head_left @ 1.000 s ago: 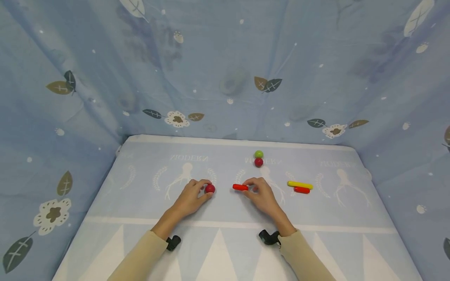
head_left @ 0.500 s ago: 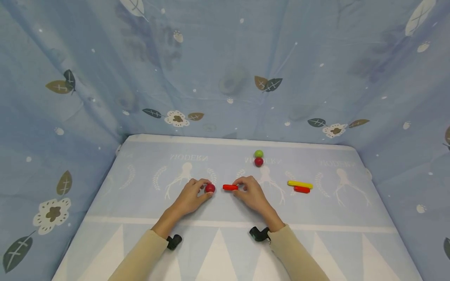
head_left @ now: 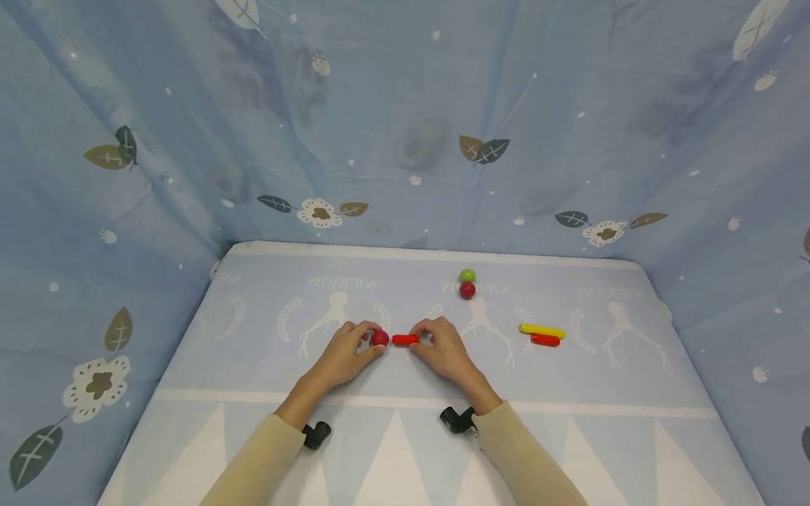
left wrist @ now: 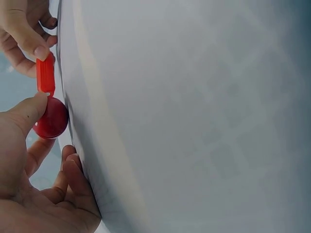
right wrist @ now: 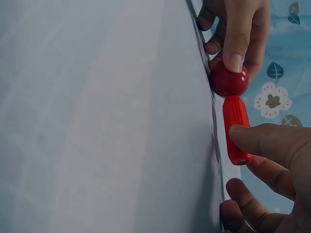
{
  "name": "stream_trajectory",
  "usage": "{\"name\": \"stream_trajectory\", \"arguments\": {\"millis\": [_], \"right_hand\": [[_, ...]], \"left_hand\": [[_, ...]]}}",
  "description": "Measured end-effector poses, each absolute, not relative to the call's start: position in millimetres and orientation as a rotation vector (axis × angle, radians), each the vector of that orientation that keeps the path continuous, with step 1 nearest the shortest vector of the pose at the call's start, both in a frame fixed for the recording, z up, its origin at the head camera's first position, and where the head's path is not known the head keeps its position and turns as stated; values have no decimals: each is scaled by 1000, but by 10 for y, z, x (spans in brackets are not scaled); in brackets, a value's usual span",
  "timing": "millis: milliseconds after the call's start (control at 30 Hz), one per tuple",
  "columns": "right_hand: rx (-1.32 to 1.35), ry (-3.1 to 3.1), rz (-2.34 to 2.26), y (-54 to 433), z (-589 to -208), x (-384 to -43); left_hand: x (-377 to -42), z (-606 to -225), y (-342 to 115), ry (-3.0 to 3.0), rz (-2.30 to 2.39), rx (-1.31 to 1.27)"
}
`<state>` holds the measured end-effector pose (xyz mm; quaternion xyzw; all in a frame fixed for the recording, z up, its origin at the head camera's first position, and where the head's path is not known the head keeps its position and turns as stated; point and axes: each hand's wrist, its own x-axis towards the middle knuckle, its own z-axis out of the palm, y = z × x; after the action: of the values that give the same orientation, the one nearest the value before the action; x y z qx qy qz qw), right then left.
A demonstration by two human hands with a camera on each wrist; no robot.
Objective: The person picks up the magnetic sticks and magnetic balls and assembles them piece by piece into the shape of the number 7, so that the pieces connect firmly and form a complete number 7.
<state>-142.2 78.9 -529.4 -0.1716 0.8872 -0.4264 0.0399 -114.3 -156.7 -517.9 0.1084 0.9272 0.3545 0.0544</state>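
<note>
My left hand [head_left: 344,356] pinches a dark red ball [head_left: 380,338] between thumb and fingers, low over the table. Opposite it, my right hand [head_left: 445,349] holds a short red stick [head_left: 403,339] by one end, thumb in front and fingers behind. The stick's free end points at the ball, almost against it; whether they touch I cannot tell. In the right wrist view the red stick [right wrist: 236,128] has ridged sides and a small grey spot on its near end. The left wrist view shows the dark red ball [left wrist: 52,119] partly covered by my thumb.
Toward the back of the table [head_left: 266,281], a green ball [head_left: 467,275] sits against another dark red ball [head_left: 467,291]. At the right, a longer yellow stick [head_left: 541,330] lies alongside a second short red stick [head_left: 545,340]. Blue patterned cloth [head_left: 392,126] encloses the table.
My right hand has moved left with the red stick, bringing its end close to the dark red ball. My left hand and its ball have stayed nearly still.
</note>
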Motion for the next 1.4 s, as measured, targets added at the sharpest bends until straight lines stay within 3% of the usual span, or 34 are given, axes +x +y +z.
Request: {"name": "stream_trajectory", "arguments": {"millis": [1000,1400], "right_hand": [[-500,2711,-1327,792,-5267,-1386],[-259,2776,-1496,1133,-5256,-1518]], "left_hand": [[-1148,-5193,-1562,2822,1052,339],[-1160,-5202,-1569,2804,1057,337]]}}
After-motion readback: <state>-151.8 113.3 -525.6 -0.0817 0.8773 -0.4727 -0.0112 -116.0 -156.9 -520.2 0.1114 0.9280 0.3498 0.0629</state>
